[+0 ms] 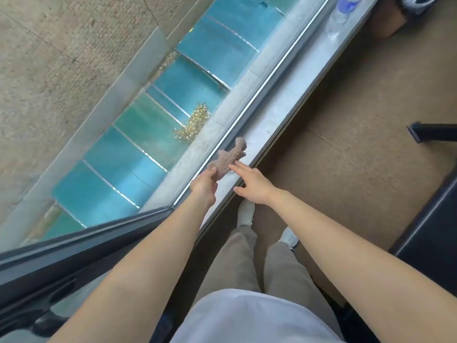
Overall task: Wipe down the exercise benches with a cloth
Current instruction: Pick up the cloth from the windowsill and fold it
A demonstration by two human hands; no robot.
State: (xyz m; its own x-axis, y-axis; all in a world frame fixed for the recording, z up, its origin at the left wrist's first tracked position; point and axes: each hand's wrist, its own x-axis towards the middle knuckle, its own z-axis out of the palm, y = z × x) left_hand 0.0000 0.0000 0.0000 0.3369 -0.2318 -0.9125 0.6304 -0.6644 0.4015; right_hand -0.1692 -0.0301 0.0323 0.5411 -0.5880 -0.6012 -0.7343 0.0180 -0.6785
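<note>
Glass of a large window (123, 107) fills the left side, looking down on blue roof panels and pale stone outside. Brown floor (358, 120) spreads across the right, where the black padded bench (430, 231) shows at the frame's edge, well apart from both hands. A grey sill (284, 95) runs diagonally between window and floor. Over it, the left hand (204, 185) pinches one end of the brownish fluffy cloth (230, 158), which lies bunched on the sill against the window frame. The right hand (254, 185) is spread, its straight fingers touching the cloth's near edge. A clear plastic bottle (341, 13) stands far along the sill.
</note>
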